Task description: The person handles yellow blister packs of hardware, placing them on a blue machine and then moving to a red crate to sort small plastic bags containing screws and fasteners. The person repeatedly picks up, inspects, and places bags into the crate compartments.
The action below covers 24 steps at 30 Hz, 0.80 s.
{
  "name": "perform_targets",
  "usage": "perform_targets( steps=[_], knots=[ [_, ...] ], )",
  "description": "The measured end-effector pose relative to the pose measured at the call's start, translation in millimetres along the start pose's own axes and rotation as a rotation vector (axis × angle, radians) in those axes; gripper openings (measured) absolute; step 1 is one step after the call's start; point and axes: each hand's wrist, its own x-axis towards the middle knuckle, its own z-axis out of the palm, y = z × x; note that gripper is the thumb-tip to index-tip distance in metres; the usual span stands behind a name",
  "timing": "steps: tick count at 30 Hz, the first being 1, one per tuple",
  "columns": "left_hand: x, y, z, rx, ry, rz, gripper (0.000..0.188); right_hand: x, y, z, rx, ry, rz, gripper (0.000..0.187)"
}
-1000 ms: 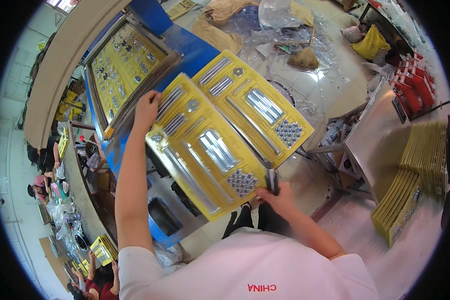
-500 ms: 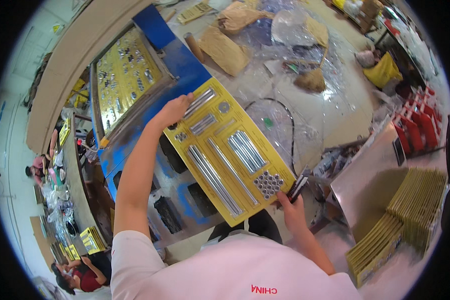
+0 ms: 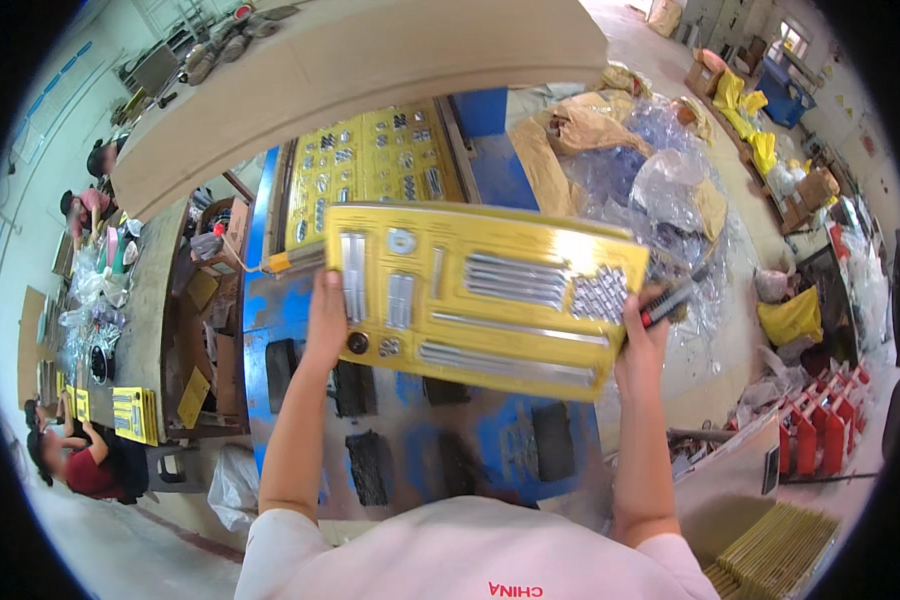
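I've got the card (image 3: 460,345) up btwn both hands, above the blue worktop (image 3: 500,425), metal parts facing me, R end a bit lower than L. My L hand (image 3: 327,318) is pinching its L edge, just beside a dark round part (image 3: 358,343). My R hand (image 3: 645,340) is pinching the R edge, nr a cluster of small shiny bits (image 3: 600,295); same hand also has a blk/red tool (image 3: 670,300), sticking out up & to the R. Rods (image 3: 515,275) lie in rows across the card. Blk pads (image 3: 550,440) on the worktop, on my side. Past the card: framed bed w/ a yellow sheet (image 3: 370,165) of parts, beige panel (image 3: 370,70) above. Plastic heap (image 3: 660,180) on floor, far R. Card stack (image 3: 775,550) lower R, nr red racks (image 3: 820,430).
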Motion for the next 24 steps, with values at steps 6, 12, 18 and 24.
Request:
perform_targets(
  steps=[6,12,18,24],
  knots=[
    [54.1,-86.8,-41.1,-0.421,0.222,0.051,0.091,124.1,45.2,106.7,-0.547,-0.331,-0.087,0.026],
    [53.4,-226.8,-59.4,-0.555,0.340,-0.039,0.073,147.5,130.7,113.6,0.090,-0.385,0.206,0.025],
    [73.9,-149.9,-62.3,-0.504,0.324,-0.123,0.073,162.7,123.5,122.1,-0.241,-0.427,0.200,0.032],
    [64.4,10.4,-28.3,-0.264,0.090,-0.137,0.064,106.6,47.3,39.0,-0.289,-0.129,0.093,0.037]
  ],
)
